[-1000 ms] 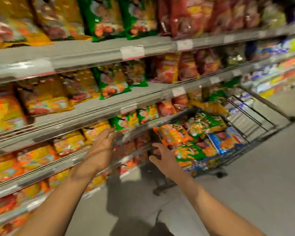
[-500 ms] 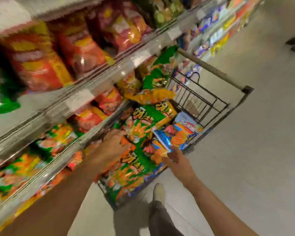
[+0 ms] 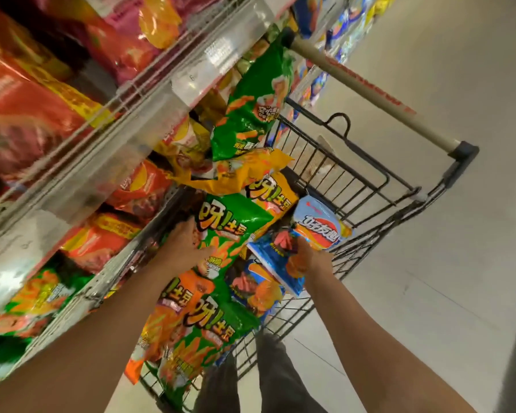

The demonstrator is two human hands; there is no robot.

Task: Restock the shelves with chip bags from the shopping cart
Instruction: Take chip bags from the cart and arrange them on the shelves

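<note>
A black wire shopping cart point(image 3: 462, 152) stands against the shelves point(image 3: 137, 114), piled with green, orange, yellow and blue chip bags. My left hand point(image 3: 185, 242) grips the left edge of a green chip bag point(image 3: 236, 222) on top of the pile, thumb across its front. Toward the cart's right side, my right hand point(image 3: 313, 259) holds a blue chip bag point(image 3: 319, 231) from underneath, and the bag is lifted a little above the pile. More green bags point(image 3: 209, 326) and an orange one point(image 3: 179, 296) lie nearer me.
Shelf tiers on the left hold red, orange and green bags behind clear rails. The cart's beige handle point(image 3: 370, 93) points away to the right. Pale floor point(image 3: 429, 293) lies open on the right. My trouser leg point(image 3: 268, 377) shows under the cart's near end.
The view has swung from the shelves down to the cart. Both hands moved from the shelf front onto bags in the cart; the right hand took hold of the blue bag.
</note>
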